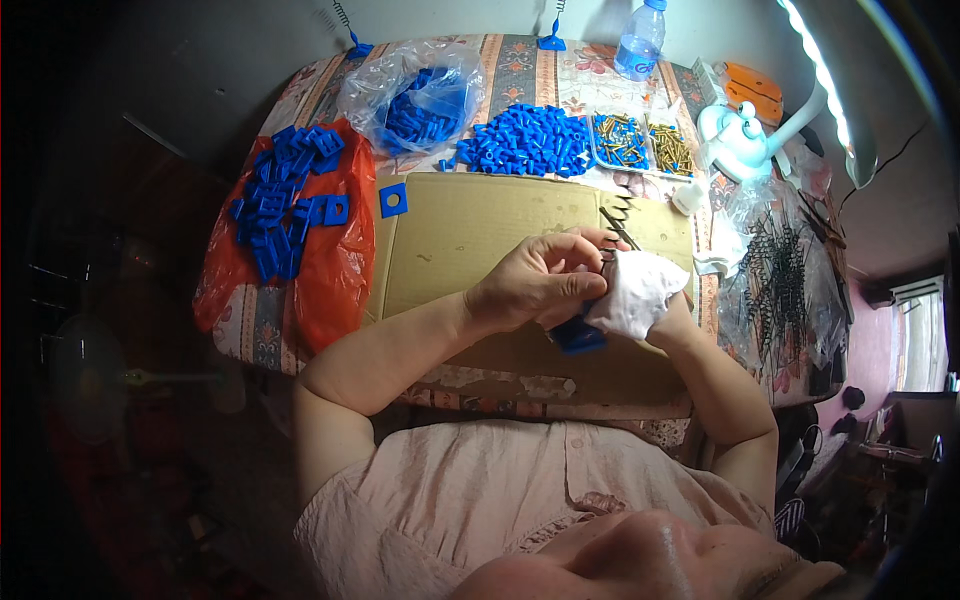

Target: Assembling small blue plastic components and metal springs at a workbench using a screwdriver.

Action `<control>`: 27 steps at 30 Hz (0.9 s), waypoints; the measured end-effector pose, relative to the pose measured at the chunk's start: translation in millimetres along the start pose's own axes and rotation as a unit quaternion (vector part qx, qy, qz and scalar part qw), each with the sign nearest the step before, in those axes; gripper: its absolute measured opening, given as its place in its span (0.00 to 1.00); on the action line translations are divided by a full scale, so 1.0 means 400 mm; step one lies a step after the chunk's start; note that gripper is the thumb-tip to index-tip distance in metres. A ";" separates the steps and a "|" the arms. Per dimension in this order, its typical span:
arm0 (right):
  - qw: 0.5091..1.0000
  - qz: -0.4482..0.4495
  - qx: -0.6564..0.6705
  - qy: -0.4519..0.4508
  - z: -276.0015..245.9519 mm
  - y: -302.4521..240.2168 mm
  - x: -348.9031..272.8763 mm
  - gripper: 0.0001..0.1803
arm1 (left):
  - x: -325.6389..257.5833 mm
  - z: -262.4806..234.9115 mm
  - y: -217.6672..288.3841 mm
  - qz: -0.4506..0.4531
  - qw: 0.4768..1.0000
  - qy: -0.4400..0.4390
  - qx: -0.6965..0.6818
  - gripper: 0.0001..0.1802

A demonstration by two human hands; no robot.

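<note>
Both hands meet above the cardboard sheet, right of its middle. My left hand (530, 278) is closed, its thumb and fingers pinched at the lower end of a dark coiled spring (622, 205), which sticks up beyond the fingers. My right hand (678, 322) is wrapped around a white cloth (640, 292) that hides most of its fingers. A blue plastic piece (580, 337) shows below the hands, against the cloth; how it is gripped is hidden. Beside the spring is a thin dark rod (618, 228), partly behind the fingers.
The cardboard (450, 235) bears one square blue piece with a hole (394, 200). Around it are blue pieces on a red bag (335, 240), a clear bag (440, 100), blue caps (530, 140), brass screws (670, 150), a lamp (735, 140), a bottle (640, 45) and dark springs (780, 280).
</note>
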State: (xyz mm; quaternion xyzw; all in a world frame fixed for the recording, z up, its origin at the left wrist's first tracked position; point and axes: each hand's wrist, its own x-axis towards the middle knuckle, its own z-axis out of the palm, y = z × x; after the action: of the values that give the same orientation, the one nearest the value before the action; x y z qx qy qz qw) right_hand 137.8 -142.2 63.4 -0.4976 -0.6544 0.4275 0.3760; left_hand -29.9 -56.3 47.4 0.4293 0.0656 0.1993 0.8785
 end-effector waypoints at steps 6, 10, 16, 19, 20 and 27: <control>0.983 0.069 0.160 0.056 0.021 0.086 -0.014 0.37 | 0.016 -0.021 -0.034 0.028 0.999 -0.004 0.025 0.05; 0.994 0.043 0.091 0.030 0.010 0.034 -0.001 0.37 | 0.005 -0.016 -0.019 -0.010 1.000 0.007 0.015 0.06; 0.985 -0.044 -0.163 -0.023 -0.003 0.059 -0.009 0.35 | 0.009 -0.020 -0.022 0.026 0.998 0.001 0.057 0.08; 0.999 0.044 -0.009 0.015 0.007 0.050 -0.008 0.36 | 0.008 -0.016 -0.021 0.026 0.999 -0.007 0.044 0.08; 0.998 0.054 -0.004 0.012 0.011 0.047 -0.003 0.37 | 0.004 -0.007 -0.017 0.014 0.999 0.005 0.035 0.08; 0.991 0.066 0.096 0.063 0.022 0.045 -0.006 0.38 | 0.006 -0.023 -0.025 -0.002 0.999 0.029 0.019 0.05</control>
State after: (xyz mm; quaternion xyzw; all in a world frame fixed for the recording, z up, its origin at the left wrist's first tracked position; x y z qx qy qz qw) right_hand 136.1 -143.7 43.3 -0.5270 -0.5513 0.4798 0.4337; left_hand -27.4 -54.2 34.3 0.4395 0.0952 0.2090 0.8684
